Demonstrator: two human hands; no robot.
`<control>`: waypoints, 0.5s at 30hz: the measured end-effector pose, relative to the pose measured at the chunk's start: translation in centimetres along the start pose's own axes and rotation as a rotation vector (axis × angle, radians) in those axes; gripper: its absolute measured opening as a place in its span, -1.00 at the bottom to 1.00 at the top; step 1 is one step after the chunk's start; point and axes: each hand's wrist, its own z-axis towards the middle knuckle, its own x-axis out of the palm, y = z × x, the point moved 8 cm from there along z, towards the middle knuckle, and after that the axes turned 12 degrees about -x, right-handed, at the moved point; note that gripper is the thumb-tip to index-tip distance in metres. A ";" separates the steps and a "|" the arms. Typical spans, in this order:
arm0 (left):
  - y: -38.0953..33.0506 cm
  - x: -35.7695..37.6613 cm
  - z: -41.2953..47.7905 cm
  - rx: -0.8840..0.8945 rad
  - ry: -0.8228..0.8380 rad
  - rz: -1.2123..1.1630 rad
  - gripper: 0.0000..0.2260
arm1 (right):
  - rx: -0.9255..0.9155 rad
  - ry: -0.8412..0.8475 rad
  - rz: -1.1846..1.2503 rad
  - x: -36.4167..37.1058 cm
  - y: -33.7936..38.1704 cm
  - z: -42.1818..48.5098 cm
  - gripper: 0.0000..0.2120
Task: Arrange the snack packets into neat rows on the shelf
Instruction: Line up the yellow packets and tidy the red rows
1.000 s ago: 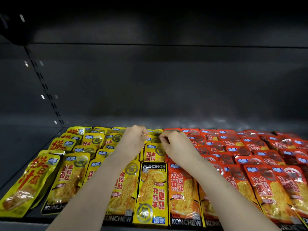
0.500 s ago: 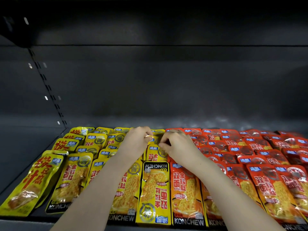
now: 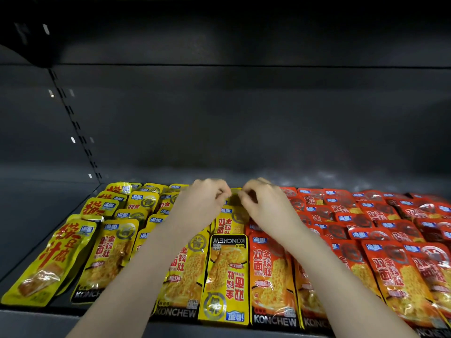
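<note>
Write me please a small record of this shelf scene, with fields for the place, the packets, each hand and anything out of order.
Place: dark shelf, packets lying in overlapping rows
Left part: yellow packets
Right part: red packets
Left hand: pinches the back yellow packet
Right hand: pinches the same packet
Out of order: front yellow packet lies upside down, beside the first red row

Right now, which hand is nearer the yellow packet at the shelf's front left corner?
Left. The left hand is behind and right of that yellow packet; the right hand lies farther right.
</note>
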 end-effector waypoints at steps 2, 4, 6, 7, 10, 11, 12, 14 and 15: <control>-0.3 0.5 -0.8 0.001 0.113 0.111 -0.87 | -0.011 0.069 0.118 -0.2 0.1 -0.1 -0.82; -0.4 0.6 -1.9 0.016 0.151 0.205 -0.89 | -0.023 0.225 0.165 0.4 0.6 -0.6 -0.79; -0.3 0.6 -3.0 0.034 0.156 0.248 -0.90 | -0.044 0.330 0.131 1.0 1.0 -1.0 -0.79; -0.1 0.7 -3.4 0.045 0.162 0.249 -0.89 | -0.051 0.363 0.106 1.2 1.2 -1.2 -0.79; 0.4 1.3 -4.3 0.068 0.201 0.259 -0.82 | -0.068 0.466 0.045 1.8 1.5 -1.7 -0.79; 0.6 1.5 -4.4 0.075 0.213 0.258 -0.81 | -0.081 0.497 0.020 2.0 1.6 -1.9 -0.79; 0.7 1.7 -4.4 0.083 0.219 0.250 -0.81 | -0.095 0.522 -0.009 2.0 1.7 -2.0 -0.79; 0.8 2.0 -4.6 0.081 0.228 0.210 -0.81 | -0.111 0.553 -0.044 2.2 1.8 -2.2 -0.78; 0.9 2.1 -4.6 0.073 0.235 0.179 -0.82 | -0.111 0.558 -0.041 2.2 1.8 -2.2 -0.79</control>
